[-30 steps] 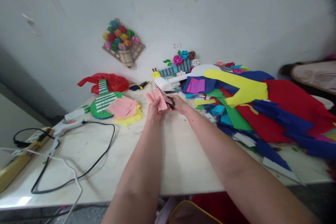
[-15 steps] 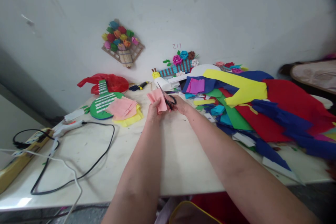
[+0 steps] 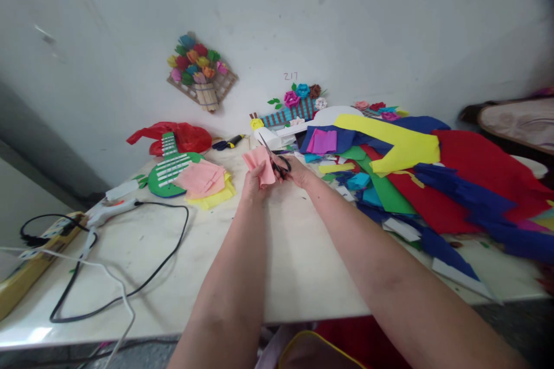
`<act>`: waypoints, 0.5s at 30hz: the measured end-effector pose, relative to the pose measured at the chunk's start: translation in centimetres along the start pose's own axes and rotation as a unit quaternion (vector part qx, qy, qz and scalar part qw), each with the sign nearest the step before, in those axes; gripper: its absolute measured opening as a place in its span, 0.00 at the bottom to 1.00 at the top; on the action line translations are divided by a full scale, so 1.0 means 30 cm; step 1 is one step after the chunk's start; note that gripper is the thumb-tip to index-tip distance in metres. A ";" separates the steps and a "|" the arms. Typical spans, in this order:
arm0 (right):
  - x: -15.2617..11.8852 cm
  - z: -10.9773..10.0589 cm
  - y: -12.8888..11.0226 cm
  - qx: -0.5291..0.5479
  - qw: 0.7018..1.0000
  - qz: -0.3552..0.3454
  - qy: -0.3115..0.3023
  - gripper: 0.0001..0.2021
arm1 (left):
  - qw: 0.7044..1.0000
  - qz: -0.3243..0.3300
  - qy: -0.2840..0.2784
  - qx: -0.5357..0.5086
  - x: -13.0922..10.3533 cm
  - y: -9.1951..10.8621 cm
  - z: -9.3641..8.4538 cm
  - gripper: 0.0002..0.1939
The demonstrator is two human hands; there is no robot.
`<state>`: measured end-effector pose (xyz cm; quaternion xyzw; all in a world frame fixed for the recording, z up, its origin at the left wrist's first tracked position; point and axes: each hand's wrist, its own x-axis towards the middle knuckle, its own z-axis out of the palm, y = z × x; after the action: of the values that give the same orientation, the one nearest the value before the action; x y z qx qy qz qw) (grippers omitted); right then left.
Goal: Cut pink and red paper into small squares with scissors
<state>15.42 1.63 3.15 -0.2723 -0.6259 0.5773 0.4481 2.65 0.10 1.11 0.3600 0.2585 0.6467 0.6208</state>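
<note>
The left hand [image 3: 253, 180] pinches a folded pink paper piece [image 3: 259, 162] between its fingers. The right hand [image 3: 294, 172] grips black-handled scissors [image 3: 277, 162], blades at the paper, above the tabletop [image 3: 294, 265] far edge.

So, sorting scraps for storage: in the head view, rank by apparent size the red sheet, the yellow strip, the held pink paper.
1. red sheet
2. yellow strip
3. pink paper, in the left hand

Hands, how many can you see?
2. The left hand holds pink paper above the table; the right hand, beside it, holds black-handled scissors.
</note>
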 end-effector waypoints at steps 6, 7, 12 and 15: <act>-0.004 0.011 -0.015 -0.001 1.000 0.010 0.015 0.24 | 1.000 0.000 0.021 -0.022 -0.004 0.003 0.006 0.06; -0.003 0.011 -0.015 -0.003 1.000 0.010 0.017 0.24 | 0.999 -0.001 0.028 -0.025 -0.003 0.004 0.007 0.06; 0.007 0.006 -0.001 0.001 1.000 0.008 0.022 0.23 | 0.998 0.001 0.059 -0.036 -0.002 0.006 0.012 0.04; 0.015 0.000 0.013 0.008 1.000 0.001 0.021 0.22 | 0.998 -0.002 0.060 -0.035 -0.004 0.007 0.012 0.04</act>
<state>15.15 2.10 2.87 -0.2816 -0.6112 0.5769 0.4629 2.80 -0.08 1.48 0.2984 0.2736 0.6743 0.6176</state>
